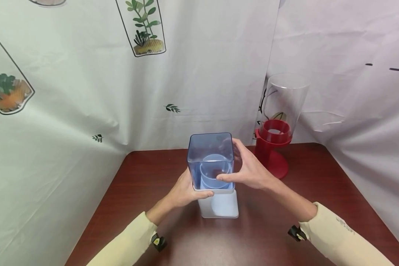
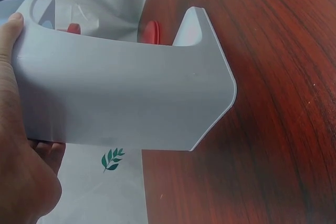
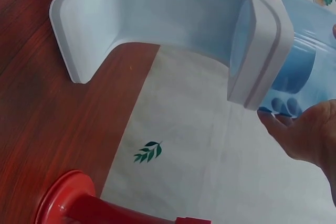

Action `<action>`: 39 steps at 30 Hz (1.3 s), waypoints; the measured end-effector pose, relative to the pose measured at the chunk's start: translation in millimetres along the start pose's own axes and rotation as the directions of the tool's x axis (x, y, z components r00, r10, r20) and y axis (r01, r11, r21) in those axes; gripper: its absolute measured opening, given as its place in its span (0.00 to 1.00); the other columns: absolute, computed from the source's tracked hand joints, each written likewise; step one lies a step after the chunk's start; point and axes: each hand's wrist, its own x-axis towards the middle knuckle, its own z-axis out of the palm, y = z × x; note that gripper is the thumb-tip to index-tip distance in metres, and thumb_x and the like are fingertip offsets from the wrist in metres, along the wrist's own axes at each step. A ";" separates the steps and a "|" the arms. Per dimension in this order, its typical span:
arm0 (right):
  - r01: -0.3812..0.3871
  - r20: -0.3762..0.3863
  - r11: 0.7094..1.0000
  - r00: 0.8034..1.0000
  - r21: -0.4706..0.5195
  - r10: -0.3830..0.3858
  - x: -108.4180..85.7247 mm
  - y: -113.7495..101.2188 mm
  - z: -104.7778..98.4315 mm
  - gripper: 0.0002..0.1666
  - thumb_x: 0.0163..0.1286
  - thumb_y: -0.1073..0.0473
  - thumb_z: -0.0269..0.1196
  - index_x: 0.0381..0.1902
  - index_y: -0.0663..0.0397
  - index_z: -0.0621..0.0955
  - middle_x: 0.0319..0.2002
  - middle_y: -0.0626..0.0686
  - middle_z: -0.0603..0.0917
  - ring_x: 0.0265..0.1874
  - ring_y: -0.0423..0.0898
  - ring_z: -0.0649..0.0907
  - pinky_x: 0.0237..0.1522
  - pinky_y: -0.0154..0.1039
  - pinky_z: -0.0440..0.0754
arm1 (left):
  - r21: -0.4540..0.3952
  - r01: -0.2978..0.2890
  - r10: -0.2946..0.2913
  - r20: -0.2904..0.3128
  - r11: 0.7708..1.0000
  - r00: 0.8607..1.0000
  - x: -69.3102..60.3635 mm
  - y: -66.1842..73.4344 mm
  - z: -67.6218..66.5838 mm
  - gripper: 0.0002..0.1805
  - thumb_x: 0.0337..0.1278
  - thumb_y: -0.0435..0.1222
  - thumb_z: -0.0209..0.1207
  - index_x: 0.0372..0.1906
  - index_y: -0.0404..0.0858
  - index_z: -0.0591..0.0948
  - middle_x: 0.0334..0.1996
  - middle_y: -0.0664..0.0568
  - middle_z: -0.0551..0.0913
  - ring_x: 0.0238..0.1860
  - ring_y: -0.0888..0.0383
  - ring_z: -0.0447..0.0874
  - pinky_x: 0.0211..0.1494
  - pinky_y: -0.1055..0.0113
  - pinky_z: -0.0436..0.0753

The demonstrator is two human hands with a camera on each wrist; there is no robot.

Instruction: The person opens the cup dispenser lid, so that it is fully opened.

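Note:
A clear blue, square-sided container [image 1: 210, 148] with a round tube inside is at the top of a white C-shaped stand [image 1: 225, 205]. Together they look like a dispenser. My left hand [image 1: 182, 190] grips the upper part of the stand, its thumb across the front edge. On the container's right side my right hand [image 1: 251, 170] holds the blue wall between thumb and fingers. From the right wrist view, the container [image 3: 318, 27] meets the stand's top [image 3: 262, 51]. Whether the stand's foot touches the table cannot be told.
Behind and to the right stands a red stand [image 1: 269, 155] with a tall clear cylinder [image 1: 287, 99] in it. The dark red-brown wooden table [image 1: 146, 173] ends at a white printed curtain [image 1: 203, 85] at the back and sides.

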 end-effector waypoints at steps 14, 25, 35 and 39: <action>-0.029 -0.012 0.999 1.000 -0.022 0.029 3.1 -3.2 -5.3 0.56 0.51 0.51 0.83 0.75 0.44 0.68 0.63 0.50 0.80 0.62 0.53 0.83 0.60 0.57 0.84 | 0.027 -0.003 0.004 -0.028 1.000 1.000 0.4 1.7 0.4 0.56 0.43 0.44 0.84 0.76 0.48 0.63 0.62 0.54 0.80 0.58 0.55 0.83 0.62 0.56 0.83; -0.057 0.004 0.998 0.998 -0.006 0.057 5.1 -5.0 -6.9 0.57 0.51 0.51 0.84 0.75 0.45 0.67 0.64 0.52 0.79 0.63 0.55 0.83 0.61 0.60 0.82 | -0.006 0.025 -0.026 -0.047 1.000 0.999 0.6 3.4 3.4 0.55 0.39 0.34 0.84 0.75 0.37 0.64 0.60 0.45 0.82 0.57 0.51 0.84 0.62 0.56 0.82; -0.063 0.025 0.998 0.998 0.008 0.063 4.8 -5.7 -6.8 0.57 0.51 0.51 0.83 0.75 0.45 0.66 0.64 0.52 0.78 0.65 0.55 0.82 0.62 0.59 0.82 | -0.022 0.022 -0.023 -0.020 1.000 1.000 -0.8 1.4 2.1 0.56 0.43 0.39 0.84 0.76 0.48 0.62 0.62 0.54 0.80 0.58 0.55 0.83 0.63 0.57 0.83; -0.048 0.034 0.998 0.998 0.032 0.047 2.9 -5.5 -5.3 0.57 0.52 0.53 0.83 0.75 0.45 0.65 0.65 0.52 0.77 0.64 0.54 0.81 0.63 0.59 0.82 | -0.036 -0.001 0.001 0.004 0.999 1.000 -0.7 -0.4 1.3 0.56 0.46 0.42 0.83 0.77 0.50 0.61 0.63 0.55 0.80 0.59 0.55 0.82 0.63 0.56 0.83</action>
